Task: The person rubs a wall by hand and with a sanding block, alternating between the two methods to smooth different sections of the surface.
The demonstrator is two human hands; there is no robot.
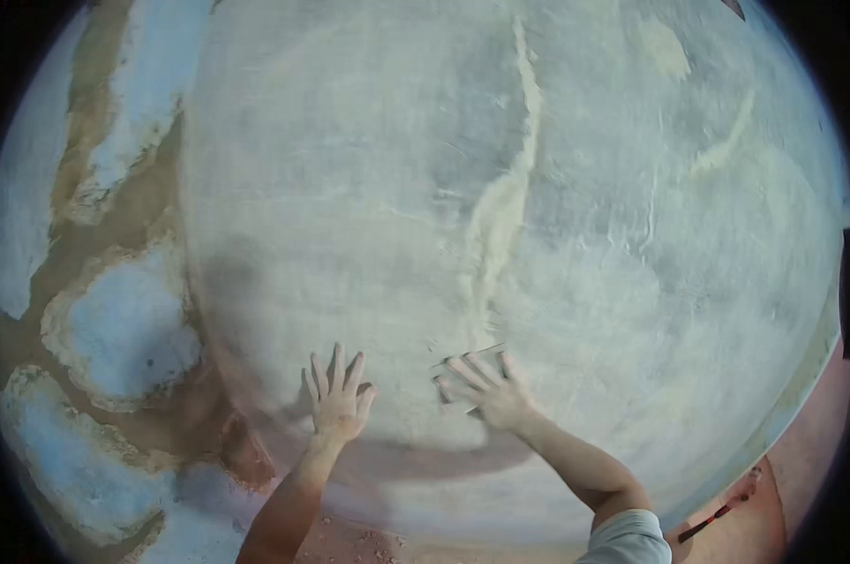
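My left hand (338, 404) lies flat on a large pale grey curved surface (350, 235), fingers spread, holding nothing. To its right, my right hand (495, 390) has its fingers over a thin flat sheet or pad (486, 352), whose edges show around the fingertips against the same surface. A cream-coloured streak (505, 216) runs down the surface and ends just above my right hand. The underside of the pad is hidden.
Brown and pale blue patches (129, 329) cover the left side. At the lower right, past the curved rim, a dark-handled tool (716, 517) lies on the reddish ground (815, 442). Crumbs of debris lie at the bottom, near my left forearm.
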